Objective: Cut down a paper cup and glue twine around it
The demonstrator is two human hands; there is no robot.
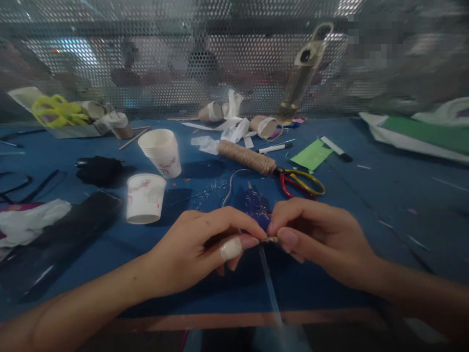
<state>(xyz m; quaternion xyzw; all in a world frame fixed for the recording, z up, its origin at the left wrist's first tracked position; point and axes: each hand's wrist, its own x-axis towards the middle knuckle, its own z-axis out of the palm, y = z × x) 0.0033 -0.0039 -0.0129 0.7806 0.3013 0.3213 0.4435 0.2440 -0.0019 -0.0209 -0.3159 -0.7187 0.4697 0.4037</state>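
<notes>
My left hand (205, 244), with a white bandage on its thumb, pinches one end of a small tan piece of twine (271, 239). Closed on the other end is my right hand (322, 232); the fingers hide most of the piece. Just behind them lies a blue glue gun (256, 205) with its tip pointing away, and a translucent glue stick (270, 288) extends from under the hands toward the table's front edge. Farther back rests a roll of twine (245, 157), its loose strand trailing down, touching scissors (306, 182) with red and yellow handles.
An upside-down paper cup (145, 199) and a tilted cup stack (161, 152) stand left. Beyond are twine-wrapped cups (264, 127), crumpled tissue (234, 131), green paper (312, 155), markers (275, 148) and a clear bottle (298, 78). A perforated metal screen (157, 73) closes the back.
</notes>
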